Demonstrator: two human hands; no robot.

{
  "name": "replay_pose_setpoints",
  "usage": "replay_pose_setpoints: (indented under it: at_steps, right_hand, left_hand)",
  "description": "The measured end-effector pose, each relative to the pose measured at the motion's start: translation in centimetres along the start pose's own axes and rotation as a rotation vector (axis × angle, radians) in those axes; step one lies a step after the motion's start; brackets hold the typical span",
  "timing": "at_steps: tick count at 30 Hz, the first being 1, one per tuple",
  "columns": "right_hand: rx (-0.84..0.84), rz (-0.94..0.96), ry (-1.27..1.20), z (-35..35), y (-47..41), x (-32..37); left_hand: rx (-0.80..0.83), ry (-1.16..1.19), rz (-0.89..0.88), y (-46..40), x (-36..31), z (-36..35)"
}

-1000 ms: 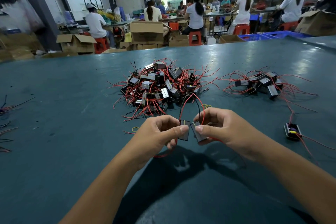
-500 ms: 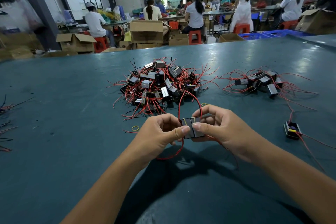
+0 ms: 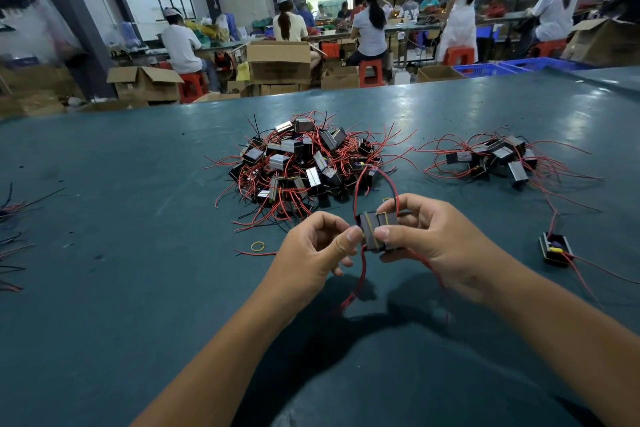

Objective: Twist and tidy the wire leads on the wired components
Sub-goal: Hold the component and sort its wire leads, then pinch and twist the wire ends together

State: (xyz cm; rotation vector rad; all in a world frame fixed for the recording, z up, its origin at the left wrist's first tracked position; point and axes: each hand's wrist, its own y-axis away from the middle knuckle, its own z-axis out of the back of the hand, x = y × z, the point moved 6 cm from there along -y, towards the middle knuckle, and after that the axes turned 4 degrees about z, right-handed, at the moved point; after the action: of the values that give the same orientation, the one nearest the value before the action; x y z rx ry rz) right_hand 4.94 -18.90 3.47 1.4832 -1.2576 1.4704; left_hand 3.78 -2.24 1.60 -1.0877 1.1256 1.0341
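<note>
Fingers: the right hand (image 3: 438, 243) grips the pair of small dark block components (image 3: 375, 230), thumb on the front face; the left hand (image 3: 313, 251) pinches at their left edge.
Location: held just above the teal bench (image 3: 121, 253), in front of the big pile of wired components (image 3: 304, 163).
Band: a thin yellow rubber band (image 3: 372, 222) crosses the blocks.
Handling: blocks look light and rigid; the thin red wire leads (image 3: 360, 274) look limp and springy, best pinched near the block.

Two dark block components (image 3: 377, 231) sat pressed together above the desk, a yellow band around them, red leads (image 3: 360, 274) looping above and trailing below.
</note>
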Motion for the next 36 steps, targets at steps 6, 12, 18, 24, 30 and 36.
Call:
replay_pose_setpoints:
  at_steps: [6,12,18,24,30,36]
  right_hand:
    - [-0.282,-0.014,-0.199,4.1,-1.4,0.5]
    - [-0.495,-0.009,-0.375,8.8,-2.4,0.1]
    - [-0.690,0.010,-0.295,12.9,-3.9,0.3]
    - [-0.965,-0.003,0.051,19.9,-8.9,4.3]
    - [-0.935,-0.154,1.019,22.6,-11.7,7.5]
    - [-0.663,0.244,0.983,13.9,-14.5,6.9]
  left_hand:
    - [-0.064,-0.087,0.067,-0.3,1.1,0.8]
    - [-0.170,0.164,0.141,-1.0,1.6,1.3]
    - [-0.190,0.148,0.170,-1.0,2.0,1.9]
    - [-0.182,0.189,0.212,-1.0,2.3,1.9]
    - [-0.239,0.342,0.287,-1.3,2.5,3.0]
    - [-0.245,0.295,0.276,-1.1,2.6,3.0]
